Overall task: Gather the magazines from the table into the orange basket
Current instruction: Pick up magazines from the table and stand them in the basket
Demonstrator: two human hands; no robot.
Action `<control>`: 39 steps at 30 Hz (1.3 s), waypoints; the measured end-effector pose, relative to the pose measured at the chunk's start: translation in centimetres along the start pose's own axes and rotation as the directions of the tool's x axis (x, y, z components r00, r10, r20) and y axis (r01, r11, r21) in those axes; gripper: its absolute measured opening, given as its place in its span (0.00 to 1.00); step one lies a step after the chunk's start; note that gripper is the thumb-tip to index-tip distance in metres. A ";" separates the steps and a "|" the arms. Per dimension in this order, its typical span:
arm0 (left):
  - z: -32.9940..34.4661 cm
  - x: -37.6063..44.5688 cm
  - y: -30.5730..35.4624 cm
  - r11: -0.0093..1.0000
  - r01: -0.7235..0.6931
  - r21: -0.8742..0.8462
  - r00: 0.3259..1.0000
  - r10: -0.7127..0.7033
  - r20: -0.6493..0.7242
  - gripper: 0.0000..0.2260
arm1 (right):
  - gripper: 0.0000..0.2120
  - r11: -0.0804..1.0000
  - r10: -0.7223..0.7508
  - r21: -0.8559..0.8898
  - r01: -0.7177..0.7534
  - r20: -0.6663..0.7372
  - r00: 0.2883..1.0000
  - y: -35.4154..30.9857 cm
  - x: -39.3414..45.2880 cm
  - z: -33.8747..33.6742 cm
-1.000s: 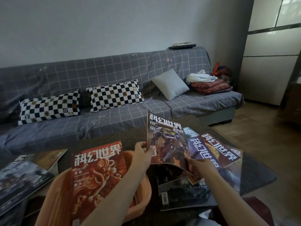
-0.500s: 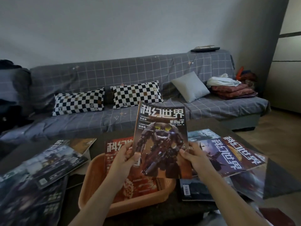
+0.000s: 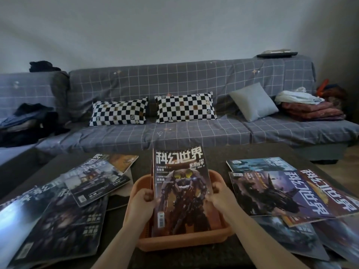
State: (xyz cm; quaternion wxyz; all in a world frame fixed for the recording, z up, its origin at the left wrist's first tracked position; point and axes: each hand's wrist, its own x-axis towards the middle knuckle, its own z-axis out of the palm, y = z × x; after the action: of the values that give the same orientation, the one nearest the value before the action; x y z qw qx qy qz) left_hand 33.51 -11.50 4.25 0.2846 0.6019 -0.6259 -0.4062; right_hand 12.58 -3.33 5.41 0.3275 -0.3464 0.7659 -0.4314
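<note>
- As both hands, left hand [image 3: 143, 203] and right hand [image 3: 220, 197], pinch the magazine [image 3: 180, 189] edges over the basket [image 3: 219, 240]; fingers curled
- risk: tall magazine stands upright, could tip over basket rim onto tabletop [image 3: 194, 257] near edge

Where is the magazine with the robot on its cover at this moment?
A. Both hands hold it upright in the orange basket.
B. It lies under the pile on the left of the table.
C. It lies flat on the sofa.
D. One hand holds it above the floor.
A: the left hand and right hand grip the sides of the robot magazine, whose lower edge stands inside the orange basket.
</note>
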 end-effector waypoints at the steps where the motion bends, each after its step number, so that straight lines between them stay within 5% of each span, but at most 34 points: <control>1: 0.1 0.1 -0.2 0.998 0.018 0.061 1.000 -0.018 0.003 0.07 | 0.07 0.995 0.001 -0.104 -0.004 -0.021 1.000 0.4 0.0 0.3; 6: 0.1 0.0 0.2 0.950 0.013 0.312 1.000 -0.017 0.009 0.07 | 0.08 0.907 -0.053 -0.419 0.025 -0.055 0.997 1.1 0.1 1.4; 10: 0.3 -0.6 0.4 0.949 0.011 0.316 0.999 0.004 -0.047 0.08 | 0.06 0.879 -0.030 -0.475 0.028 0.003 1.000 1.2 0.4 1.7; 20: 0.5 -1.6 1.0 0.874 -0.010 0.486 0.994 0.062 -0.090 0.05 | 0.07 0.890 -0.074 -0.445 0.097 0.070 0.995 1.5 0.8 1.7; 31: 0.2 -0.7 0.1 0.964 0.034 0.262 0.999 -0.030 -0.022 0.08 | 0.06 0.924 -0.017 -0.374 0.074 0.153 0.988 1.1 1.0 1.3; 39: 0.2 -0.4 -0.5 0.970 0.008 0.243 1.000 -0.005 -0.011 0.13 | 0.03 0.977 0.130 -0.185 -0.101 0.150 0.980 1.4 1.5 1.3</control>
State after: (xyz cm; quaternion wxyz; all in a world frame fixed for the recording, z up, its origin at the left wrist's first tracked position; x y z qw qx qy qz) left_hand 33.64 -11.04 3.73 0.2109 0.6363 -0.6674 -0.3243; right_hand 12.45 -4.52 3.37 0.3808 -0.3628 0.7910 -0.3125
